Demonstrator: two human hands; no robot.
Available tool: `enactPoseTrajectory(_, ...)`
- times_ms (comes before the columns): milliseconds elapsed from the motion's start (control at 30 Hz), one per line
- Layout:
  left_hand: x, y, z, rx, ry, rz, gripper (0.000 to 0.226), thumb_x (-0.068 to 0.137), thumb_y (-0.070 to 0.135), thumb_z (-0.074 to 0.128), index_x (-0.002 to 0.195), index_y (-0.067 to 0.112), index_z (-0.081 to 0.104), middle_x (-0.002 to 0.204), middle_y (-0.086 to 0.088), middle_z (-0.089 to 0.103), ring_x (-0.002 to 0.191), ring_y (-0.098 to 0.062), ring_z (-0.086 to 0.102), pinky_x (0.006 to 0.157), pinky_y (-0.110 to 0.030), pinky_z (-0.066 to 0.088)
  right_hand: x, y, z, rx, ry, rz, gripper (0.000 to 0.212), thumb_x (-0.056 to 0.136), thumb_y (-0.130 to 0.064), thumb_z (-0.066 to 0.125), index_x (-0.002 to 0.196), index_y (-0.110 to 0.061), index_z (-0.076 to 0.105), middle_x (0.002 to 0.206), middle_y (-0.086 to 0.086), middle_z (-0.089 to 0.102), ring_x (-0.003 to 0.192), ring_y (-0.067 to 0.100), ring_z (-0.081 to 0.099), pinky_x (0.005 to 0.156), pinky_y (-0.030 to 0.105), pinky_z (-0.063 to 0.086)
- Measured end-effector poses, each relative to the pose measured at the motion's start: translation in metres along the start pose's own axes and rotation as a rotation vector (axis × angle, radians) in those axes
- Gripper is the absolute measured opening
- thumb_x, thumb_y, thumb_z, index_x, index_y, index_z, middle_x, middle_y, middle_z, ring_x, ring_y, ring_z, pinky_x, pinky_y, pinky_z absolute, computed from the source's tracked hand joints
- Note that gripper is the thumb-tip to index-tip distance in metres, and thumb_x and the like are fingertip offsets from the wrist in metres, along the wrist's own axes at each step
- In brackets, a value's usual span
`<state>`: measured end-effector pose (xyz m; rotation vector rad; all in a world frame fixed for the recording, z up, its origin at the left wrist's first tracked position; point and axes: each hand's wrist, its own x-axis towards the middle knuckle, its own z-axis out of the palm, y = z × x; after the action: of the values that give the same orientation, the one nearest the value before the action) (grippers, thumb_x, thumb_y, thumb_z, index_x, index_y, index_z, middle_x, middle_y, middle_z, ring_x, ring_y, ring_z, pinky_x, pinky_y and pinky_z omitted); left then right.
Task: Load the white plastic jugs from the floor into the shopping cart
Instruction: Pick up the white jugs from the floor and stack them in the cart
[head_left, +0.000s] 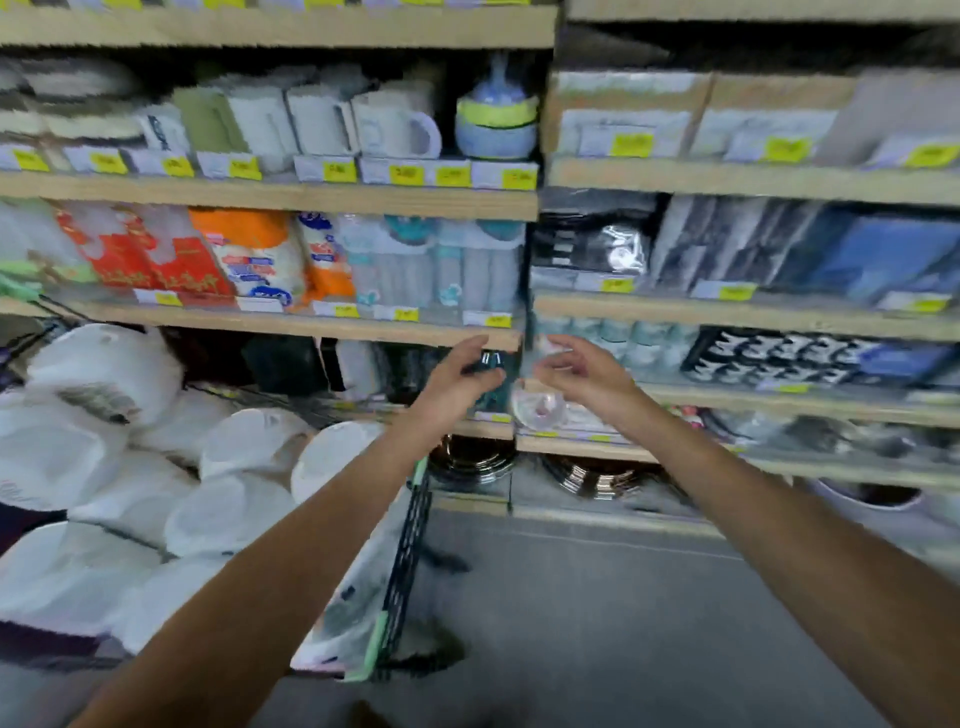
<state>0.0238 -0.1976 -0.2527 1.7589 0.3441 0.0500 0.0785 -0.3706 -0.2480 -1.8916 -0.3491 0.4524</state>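
**A:** Head view first. Where do your hands sit?

**B:** Both of your arms reach forward, side by side. Your left hand (457, 382) is up in front of the edge of a wooden shelf (311, 325). Your right hand (584, 376) is just beside it at the same height, and the two are close but not touching.

**A:** And your fingers?

**B:** The fingers of your left hand are loose and half extended with the thumb raised, and they grasp nothing. Your right hand is the same, slack and lightly curled with an empty palm. The frame is blurred, so finer detail is lost.

**A:** Where are the white jugs (104, 374)?

**B:** They are to your left, piled on each other inside the shopping cart (410, 540). Several lie on their sides. The cart's dark perforated wall stands just under your left forearm, which crosses above the heap.

**A:** What else is around you?

**B:** There is grey floor (597, 597) below your right arm. White mugs (395, 130) stand on an upper shelf, and yellow price tags (340, 171) run along the shelf edges. The print on them is too smeared to read.
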Motion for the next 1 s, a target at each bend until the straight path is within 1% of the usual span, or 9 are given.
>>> enactPoseTrajectory(67, -0.006, 0.017, 0.057, -0.005, -0.083, -0.028, 0.052, 0.092, 0.009, 0.059, 0.141, 0.016, 0.042, 0.145, -0.007, 0.042, 0.125, -0.017, 0.046, 0.090, -0.029, 0.044, -0.032, 0.019, -0.055, 0.016, 0.072, 0.031, 0.047, 0.091, -0.001, 0.060, 0.135, 0.000, 0.044, 0.109, 0.020, 0.060, 0.065, -0.006, 0.059, 0.053, 0.006, 0.042)
enactPoseTrajectory(100, -0.008, 0.024, 0.084, 0.001, -0.125, -0.038, 0.051, 0.093, 0.012, 0.059, 0.140, 0.020, 0.042, 0.145, -0.003, 0.042, 0.124, -0.017, 0.047, 0.085, -0.032, 0.045, -0.048, 0.027, -0.081, 0.008, 0.108, 0.042, 0.047, 0.092, -0.001, 0.060, 0.136, 0.000, 0.044, 0.107, 0.016, 0.059, 0.064, -0.006, 0.058, 0.052, 0.005, 0.041)
enactPoseTrajectory(200, -0.012, 0.047, 0.157, 0.051, -0.230, -0.009, 0.049, 0.093, 0.020, 0.059, 0.139, 0.026, 0.042, 0.146, 0.000, 0.040, 0.121, -0.016, 0.048, 0.088, -0.033, 0.043, -0.090, 0.048, -0.151, 0.029, 0.219, 0.079, 0.047, 0.091, -0.004, 0.062, 0.135, -0.002, 0.046, 0.106, 0.015, 0.061, 0.075, 0.008, 0.058, 0.057, 0.008, 0.043)
enactPoseTrajectory(300, -0.015, 0.065, 0.226, 0.082, -0.319, 0.016, 0.049, 0.094, 0.019, 0.058, 0.140, 0.023, 0.042, 0.147, -0.002, 0.039, 0.126, -0.019, 0.046, 0.093, -0.031, 0.041, -0.123, 0.073, -0.212, 0.031, 0.316, 0.119, 0.042, 0.091, -0.014, 0.065, 0.131, -0.010, 0.051, 0.116, 0.017, 0.066, 0.097, 0.029, 0.065, 0.077, 0.034, 0.051)
enactPoseTrajectory(400, -0.012, 0.076, 0.293, 0.116, -0.402, 0.036, 0.049, 0.094, 0.017, 0.058, 0.140, 0.020, 0.043, 0.147, -0.003, 0.040, 0.128, -0.020, 0.046, 0.092, -0.030, 0.042, -0.151, 0.099, -0.266, 0.054, 0.396, 0.149, 0.041, 0.094, -0.016, 0.061, 0.134, -0.011, 0.050, 0.118, 0.016, 0.066, 0.108, 0.030, 0.063, 0.079, 0.032, 0.050)
enactPoseTrajectory(500, -0.005, 0.081, 0.355, 0.141, -0.509, 0.041, 0.048, 0.093, 0.021, 0.059, 0.139, 0.023, 0.043, 0.146, 0.000, 0.042, 0.124, -0.017, 0.048, 0.083, -0.029, 0.042, -0.173, 0.129, -0.312, 0.076, 0.471, 0.192, 0.039, 0.095, -0.019, 0.059, 0.133, -0.013, 0.050, 0.113, 0.012, 0.067, 0.101, 0.023, 0.064, 0.082, 0.035, 0.047)
enactPoseTrajectory(667, 0.027, 0.092, 0.467, 0.204, -0.667, 0.081, 0.050, 0.092, 0.026, 0.060, 0.138, 0.027, 0.043, 0.147, 0.002, 0.041, 0.125, -0.017, 0.048, 0.091, -0.035, 0.046, -0.193, 0.184, -0.398, 0.131, 0.679, 0.247, 0.038, 0.093, -0.020, 0.062, 0.129, -0.012, 0.053, 0.101, 0.004, 0.068, 0.087, 0.018, 0.066, 0.080, 0.039, 0.051)
enactPoseTrajectory(867, 0.080, 0.119, 0.625, 0.233, -0.817, 0.083, 0.051, 0.092, 0.026, 0.060, 0.140, 0.025, 0.042, 0.139, 0.004, 0.048, 0.120, -0.018, 0.052, 0.098, -0.039, 0.047, -0.204, 0.244, -0.527, 0.156, 0.802, 0.349, 0.029, 0.094, -0.019, 0.059, 0.122, -0.016, 0.053, 0.104, 0.008, 0.066, 0.084, 0.018, 0.063, 0.070, 0.028, 0.046)
enactPoseTrajectory(1000, 0.100, 0.145, 0.728, 0.246, -0.908, 0.042, 0.051, 0.092, 0.021, 0.060, 0.140, 0.019, 0.042, 0.137, 0.002, 0.050, 0.122, -0.019, 0.051, 0.099, -0.037, 0.045, -0.212, 0.271, -0.613, 0.211, 0.891, 0.424, 0.040, 0.094, -0.018, 0.059, 0.132, -0.012, 0.049, 0.110, 0.013, 0.066, 0.084, 0.017, 0.063, 0.069, 0.028, 0.045)
